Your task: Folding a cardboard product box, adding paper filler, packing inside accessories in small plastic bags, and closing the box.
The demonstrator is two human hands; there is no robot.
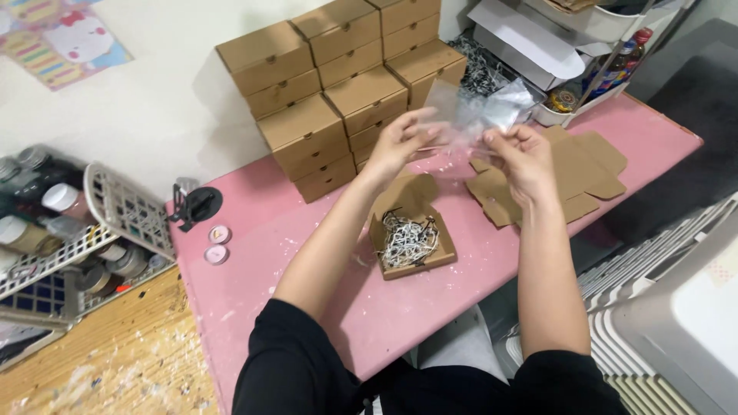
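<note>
Jars and bottles (34, 211) with pale lids are seen crowded at the far left, beside a white lattice basket (127, 207) that is tipped on its side at the edge of the pink table (307, 200). Just right of the basket a small black holder (194, 206) is stood, and two little round pink tins (217, 244) are laid near it on the tabletop. Farther back, closed brown cardboard boxes (338, 92) are stacked in several tiers against the white wall.

At the centre of the table an open cardboard box (410, 234) is set, filled with black-and-white shredded paper (407, 242). Above it the left hand (400, 142) is raised, its fingers spread apart, with the fingertips laid against the edge of a clear plastic bag (480, 111). The bag is held up in the air over the table, between the two hands. Its other side is pinched by the right hand (523, 157), whose thumb and fingers are closed together on the film.

Under the right hand, flat unfolded cardboard blanks (588, 173) are spread on the table. At the far right corner a white shelf unit (584, 23) is seen, with bottles (623, 58) tucked beside it.
</note>
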